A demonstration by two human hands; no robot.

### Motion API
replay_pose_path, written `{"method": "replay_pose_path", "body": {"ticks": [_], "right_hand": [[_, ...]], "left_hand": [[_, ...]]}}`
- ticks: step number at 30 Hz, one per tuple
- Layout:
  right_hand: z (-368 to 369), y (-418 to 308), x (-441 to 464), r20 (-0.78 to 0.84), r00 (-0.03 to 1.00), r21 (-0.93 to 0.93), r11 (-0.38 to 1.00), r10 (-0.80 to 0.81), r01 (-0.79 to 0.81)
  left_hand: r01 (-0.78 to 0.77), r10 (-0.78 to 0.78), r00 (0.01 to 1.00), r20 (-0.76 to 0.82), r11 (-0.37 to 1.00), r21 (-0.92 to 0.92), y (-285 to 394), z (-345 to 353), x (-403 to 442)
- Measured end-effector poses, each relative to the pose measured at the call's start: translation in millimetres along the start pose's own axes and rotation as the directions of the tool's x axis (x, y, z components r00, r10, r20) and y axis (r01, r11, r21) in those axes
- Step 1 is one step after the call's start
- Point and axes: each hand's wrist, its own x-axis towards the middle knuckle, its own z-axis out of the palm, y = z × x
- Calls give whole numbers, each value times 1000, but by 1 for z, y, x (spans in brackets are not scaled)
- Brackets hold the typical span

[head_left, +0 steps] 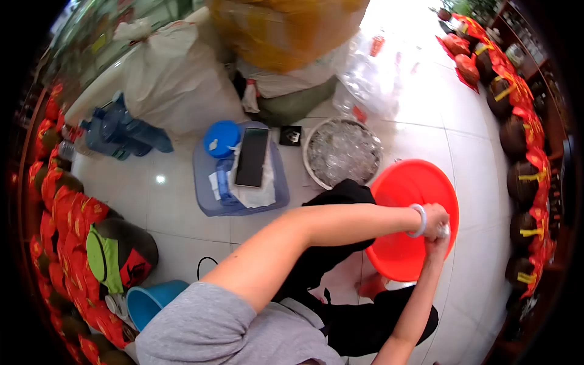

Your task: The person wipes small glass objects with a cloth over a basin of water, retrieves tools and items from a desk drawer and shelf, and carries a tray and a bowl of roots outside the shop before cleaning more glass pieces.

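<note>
Many red-wrapped jars [73,222] line the left side; blue water bottles [125,129] lie near a white sack [182,85] on the tiled floor [173,201]. Dark-and-green tub [140,238] lower down, blue bucket [146,303] just beside it. Next, bluish plastic box [277,198] carrying a blue lid [224,135] and a dark phone [252,159] over white cloth [255,196]. White-rimmed basin [316,179] follows, full of clear pieces [342,152]. Then a red basin [389,246]: left hand [434,219], bangle [424,220] at wrist, and right hand [434,244] meet over its right side, fingers curled narrow around a small clear item [444,231], mostly hidden, kind unclear. Far right, more red-covered jars [517,131], some with yellow ribbons.
</note>
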Motion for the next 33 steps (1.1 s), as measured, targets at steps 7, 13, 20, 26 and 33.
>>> {"method": "replay_pose_path", "body": {"ticks": [7,13,20,26,33], "right_hand": [[24,1,-14,-247,930,-239,947,-272,214],[75,-11,-36,-360,863,-311,918,-354,246],[73,-16,-37,-327,822,-333,871,-467,362],[66,-13,-35,-291,785,-392,817,-547,423],[51,-15,-30,-154,888,-476,820,-434,318]], "left_hand": [[-73,81,992,-96,994,84,-14,0,6],[-53,47,996,-79,996,-75,-4,-11,1],[-7,9,1000,14,987,-161,-2,-8,4],[-13,23,999,47,982,-190,-3,-5,5],[4,-4,1000,21,999,37,-16,-11,8]]}}
